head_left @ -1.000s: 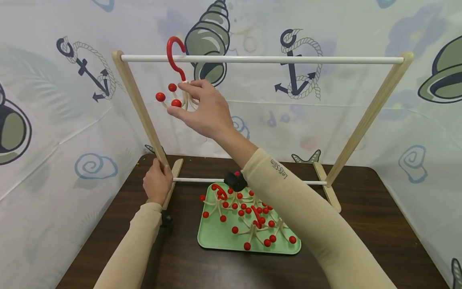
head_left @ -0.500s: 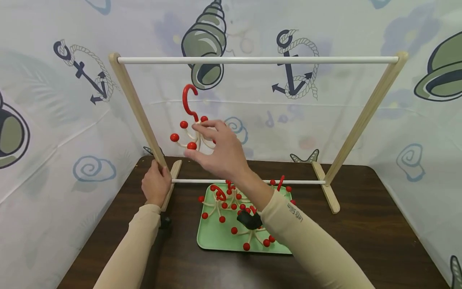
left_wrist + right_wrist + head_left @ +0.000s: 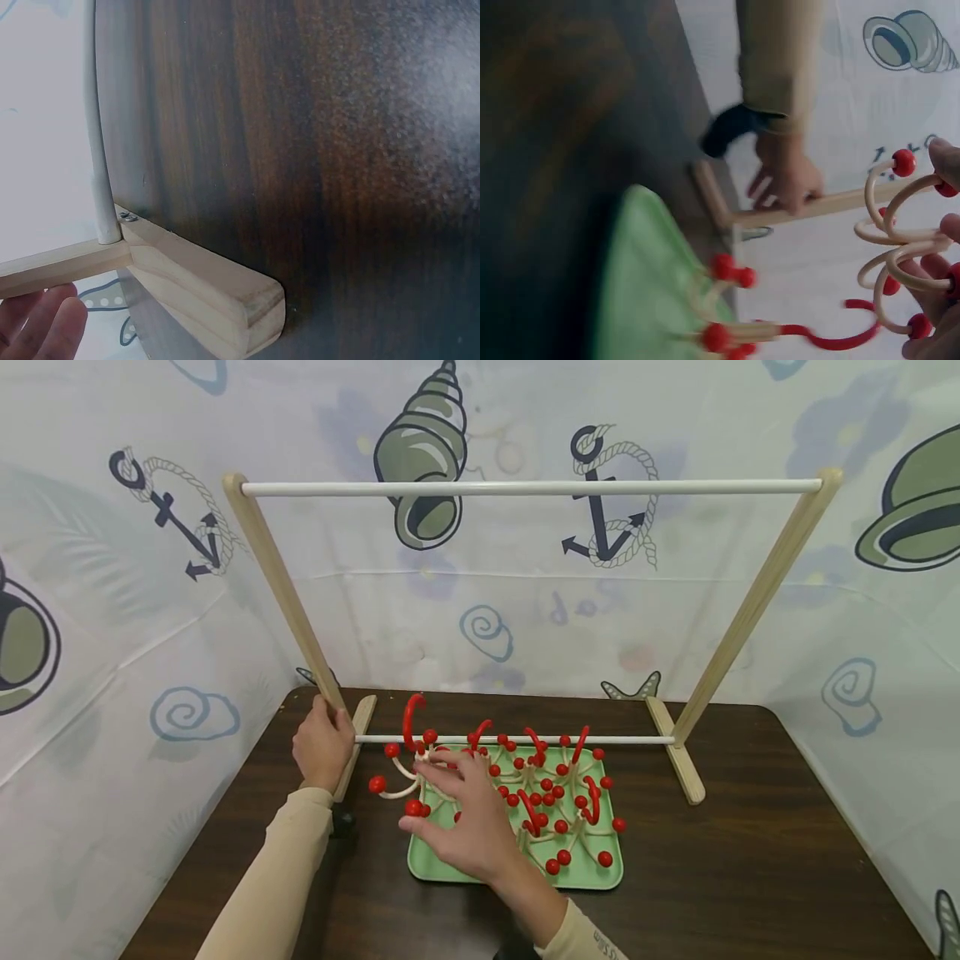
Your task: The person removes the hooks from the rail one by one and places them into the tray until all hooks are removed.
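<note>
My right hand (image 3: 476, 818) holds a rack piece with a red hook (image 3: 409, 722), its curved cream arms tipped with red balls. In the head view it overlaps the back left of the green tray (image 3: 442, 868), hook upward. The right wrist view shows the curved arms (image 3: 900, 241) among my fingertips, with the hook hidden. My left hand (image 3: 322, 745) grips the low part of the stand's left wooden post (image 3: 276, 572); in the left wrist view its fingers (image 3: 56, 322) lie against the wood. Several similar hooked pieces (image 3: 581, 814) sit on the tray.
The stand's white top bar (image 3: 525, 488) spans two slanted wooden posts, with nothing hung on it. A lower white bar (image 3: 637, 740) joins the wooden feet (image 3: 677, 752) behind the tray. Patterned cloth (image 3: 480, 610) walls in the dark brown table (image 3: 750, 860).
My right hand has come down from the top bar to the tray, carrying the hooked piece off the bar's height. My left hand stays on the post.
</note>
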### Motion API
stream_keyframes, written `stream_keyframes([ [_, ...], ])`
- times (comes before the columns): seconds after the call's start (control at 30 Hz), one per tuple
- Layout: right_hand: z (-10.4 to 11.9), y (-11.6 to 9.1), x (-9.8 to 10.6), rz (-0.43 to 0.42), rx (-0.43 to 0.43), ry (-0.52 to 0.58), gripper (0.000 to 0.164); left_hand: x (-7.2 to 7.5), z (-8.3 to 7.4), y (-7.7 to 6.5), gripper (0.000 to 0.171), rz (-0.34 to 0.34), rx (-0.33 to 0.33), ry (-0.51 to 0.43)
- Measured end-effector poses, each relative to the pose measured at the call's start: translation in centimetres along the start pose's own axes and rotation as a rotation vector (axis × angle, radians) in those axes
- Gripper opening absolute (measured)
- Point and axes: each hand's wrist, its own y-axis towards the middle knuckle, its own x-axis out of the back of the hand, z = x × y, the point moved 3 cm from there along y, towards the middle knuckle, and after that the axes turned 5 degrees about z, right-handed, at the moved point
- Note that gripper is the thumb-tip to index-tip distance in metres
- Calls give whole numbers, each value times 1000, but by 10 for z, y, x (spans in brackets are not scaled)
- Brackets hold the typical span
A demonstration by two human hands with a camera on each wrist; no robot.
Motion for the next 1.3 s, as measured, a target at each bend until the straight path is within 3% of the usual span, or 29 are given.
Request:
stream_keyframes([
  [0.33,-26,-54,-26,-45,31,-50,58,2,-1,-1,23,0,3,9],
  [0.63,-49,-69,-37,-59,39,-135,55,-1,4,1,25,12,19,16],
  [1.13,-57,-70,-33,154,-135,-383,58,0,-1,2,24,6,1,2],
  [1.3,-60,-69,-29,219,-131,-470,58,1,1,0,24,-5,-2,-3],
])
